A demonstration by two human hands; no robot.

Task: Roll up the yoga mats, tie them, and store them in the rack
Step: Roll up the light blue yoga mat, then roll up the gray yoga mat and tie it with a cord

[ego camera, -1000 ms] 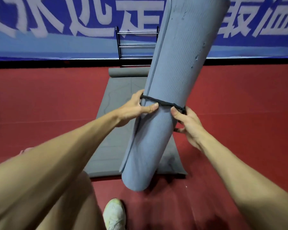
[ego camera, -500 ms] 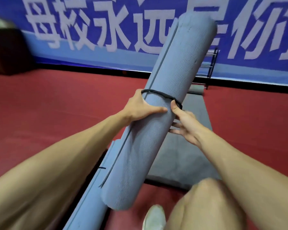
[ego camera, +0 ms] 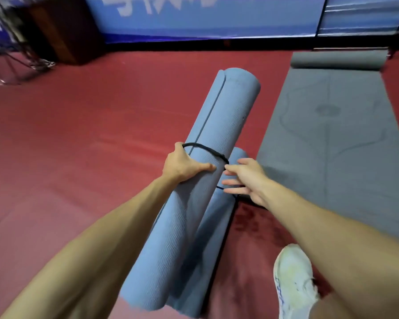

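Observation:
A rolled blue yoga mat (ego camera: 219,116) slants up and away from me, with a black strap (ego camera: 207,149) looped round its middle. My left hand (ego camera: 182,165) grips the roll just below the strap, thumb across the front. My right hand (ego camera: 244,178) is beside the roll with fingers straight, its fingertips at the roll's right edge. A second rolled blue mat (ego camera: 212,217) lies on the floor under the first. A grey mat (ego camera: 332,143) lies flat at the right, with a rolled grey mat (ego camera: 336,61) at its far end. The metal rack (ego camera: 359,17) stands at the top right.
Red floor (ego camera: 90,134) spreads to the left and ahead. A dark wooden cabinet (ego camera: 65,31) and metal frames (ego camera: 7,54) stand at the far left by the blue banner wall (ego camera: 205,19). My white shoe (ego camera: 293,279) is at the lower right.
My view has swung left and down. The roll has tipped lower over the second blue mat. My right hand has let go of the strap and opened its fingers.

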